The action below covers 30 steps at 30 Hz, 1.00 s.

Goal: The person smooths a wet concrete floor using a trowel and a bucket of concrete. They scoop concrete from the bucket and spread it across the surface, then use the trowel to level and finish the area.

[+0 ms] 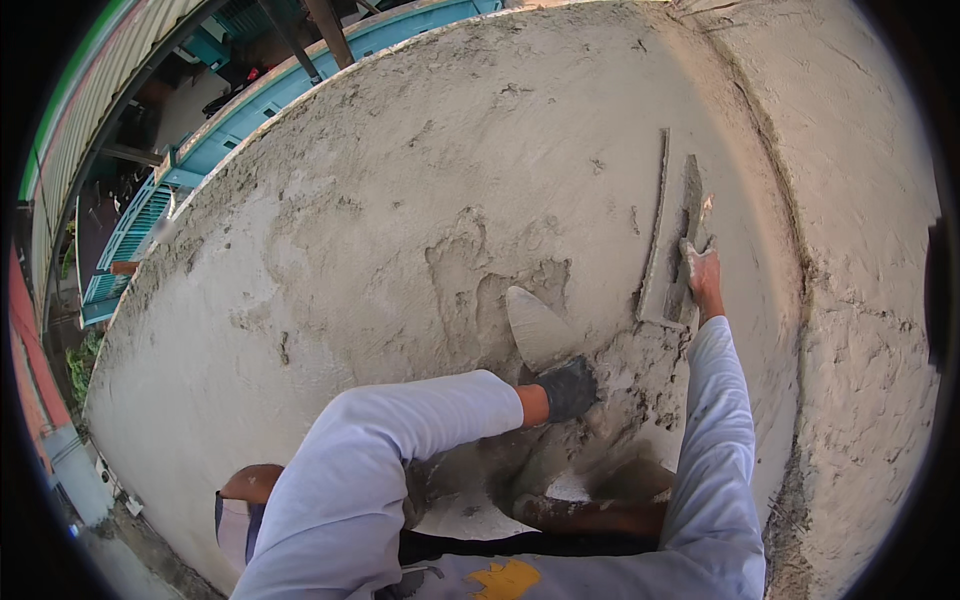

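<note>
My left hand (568, 388), in a dark glove, is closed at the handle end of a pointed trowel (538, 325). The trowel's blade, coated in grey mortar, lies over a rough patch of the wet mortar surface (370, 210). Up and to the right, my bare right hand (703, 272) grips the handle of a long plastering float (657, 285). The float is smeared with mortar and lies along the plastered surface. Most of the fingers of both hands are hidden by the glove or the handle.
A ridge (775, 180) runs down the right side, with rougher cement (870, 340) beyond it. Lumpy mortar (640, 385) lies between my arms. At the upper left, past the surface's edge, are a turquoise railing (130, 240) and a corrugated roof (105, 90).
</note>
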Tool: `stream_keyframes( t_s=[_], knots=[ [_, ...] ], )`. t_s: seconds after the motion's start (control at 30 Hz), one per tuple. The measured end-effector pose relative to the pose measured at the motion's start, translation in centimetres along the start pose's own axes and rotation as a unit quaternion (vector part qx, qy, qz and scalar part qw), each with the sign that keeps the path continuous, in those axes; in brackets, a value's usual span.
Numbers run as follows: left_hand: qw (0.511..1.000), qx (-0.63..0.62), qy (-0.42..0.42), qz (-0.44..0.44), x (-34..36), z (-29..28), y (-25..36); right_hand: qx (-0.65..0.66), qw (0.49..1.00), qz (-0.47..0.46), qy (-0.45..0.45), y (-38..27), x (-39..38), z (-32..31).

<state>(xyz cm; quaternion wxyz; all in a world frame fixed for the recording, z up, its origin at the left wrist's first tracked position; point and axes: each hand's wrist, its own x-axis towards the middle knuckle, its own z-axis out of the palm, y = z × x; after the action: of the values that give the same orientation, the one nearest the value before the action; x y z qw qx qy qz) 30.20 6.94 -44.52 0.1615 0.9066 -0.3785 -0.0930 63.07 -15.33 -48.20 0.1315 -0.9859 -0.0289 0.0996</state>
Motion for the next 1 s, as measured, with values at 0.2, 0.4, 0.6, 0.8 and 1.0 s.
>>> stream_keyframes(
  t_s=[0.2,0.4,0.6,0.8,1.0],
  knots=[
    [0.983,-0.160,-0.083,-0.023,-14.7,-9.1,-4.8,-0.053,0.980,-0.158,-0.108,-21.5,-3.3,4.2],
    [0.911,-0.286,-0.054,-0.292,-30.5,-17.2,-6.6,-0.060,0.926,-0.305,-0.215,-35.7,-17.0,7.6],
    [0.797,-0.428,0.165,-0.392,-36.5,-14.7,-4.2,-0.139,0.821,-0.407,-0.375,-39.3,-31.4,9.6],
    [0.754,-0.489,0.199,-0.391,-38.5,-14.1,-1.9,-0.178,0.887,-0.353,-0.238,-36.4,-26.9,8.3],
    [0.753,-0.490,0.148,-0.414,-40.7,-13.7,-0.5,-0.173,0.966,-0.189,-0.024,-25.6,-10.5,6.9]
  ],
)
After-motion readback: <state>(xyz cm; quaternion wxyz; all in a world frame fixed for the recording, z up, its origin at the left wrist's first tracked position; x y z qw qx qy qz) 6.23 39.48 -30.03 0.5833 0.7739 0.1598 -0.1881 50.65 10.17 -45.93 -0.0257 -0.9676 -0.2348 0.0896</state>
